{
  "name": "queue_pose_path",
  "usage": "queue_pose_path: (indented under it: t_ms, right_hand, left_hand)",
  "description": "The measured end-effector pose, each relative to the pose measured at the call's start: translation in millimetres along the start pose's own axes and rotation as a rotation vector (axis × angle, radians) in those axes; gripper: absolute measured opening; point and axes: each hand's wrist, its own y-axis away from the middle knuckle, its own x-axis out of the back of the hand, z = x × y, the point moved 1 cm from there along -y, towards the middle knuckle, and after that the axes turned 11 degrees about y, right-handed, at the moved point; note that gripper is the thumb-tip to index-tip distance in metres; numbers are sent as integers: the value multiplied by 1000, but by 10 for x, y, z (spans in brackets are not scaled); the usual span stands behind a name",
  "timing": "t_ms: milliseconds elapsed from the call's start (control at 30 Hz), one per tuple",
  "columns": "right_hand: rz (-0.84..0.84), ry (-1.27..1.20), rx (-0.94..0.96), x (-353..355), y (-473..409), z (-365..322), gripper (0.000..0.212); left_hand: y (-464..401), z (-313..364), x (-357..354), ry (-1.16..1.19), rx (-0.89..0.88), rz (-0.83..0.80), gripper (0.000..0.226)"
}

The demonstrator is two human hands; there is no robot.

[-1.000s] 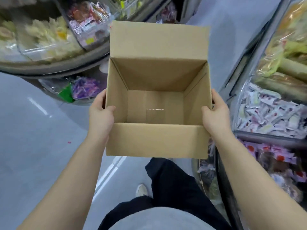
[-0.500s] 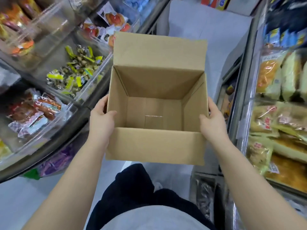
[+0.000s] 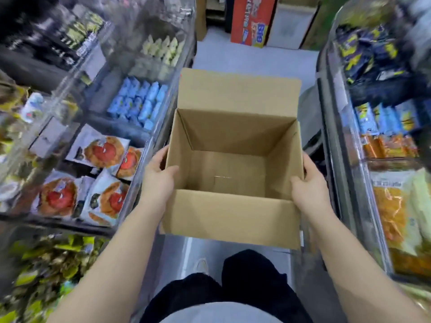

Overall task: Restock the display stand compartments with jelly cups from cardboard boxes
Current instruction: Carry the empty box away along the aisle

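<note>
An open brown cardboard box [image 3: 229,217] is carried in front of me at waist height, its flaps up and its inside empty. My left hand [image 3: 157,180] grips the box's left wall, thumb hooked over the rim and fingers outside. My right hand [image 3: 307,185] grips the right wall the same way. No jelly cups show in the box.
I stand in a narrow aisle between two curved display stands [image 3: 149,145] with clear compartments. The left one holds blue packets [image 3: 137,102] and red-and-orange snack bags [image 3: 105,152]; the right stand [image 3: 335,159] holds orange and dark packets. Cartons [image 3: 253,19] stand on the floor ahead.
The view has moved forward along the aisle, so different compartments pass on both sides and cartons appear ahead. Both hands keep the same hold on the box.
</note>
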Motion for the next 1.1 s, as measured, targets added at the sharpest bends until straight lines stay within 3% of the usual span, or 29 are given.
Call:
queue_pose_path:
  t_ms: [233,533,767,1100]
  right_hand:
    - [117,-64,-13,50,-1670,-441,66]
    - [87,-36,23,582,-4207,-1330,69]
    - [18,15,6,570,-5985,-2040,66]
    - [53,-30,-57,570,-8600,-3254,46]
  left_hand:
    - [-1704,166,-969,-45,8,-102,55]
    - [-3718,799,-2525,-40,-18,-94,65]
    - [-5387,1035,-3318,-42,36,-17,47]
    - [-8177,1607,-4553,-53,15,-97,42]
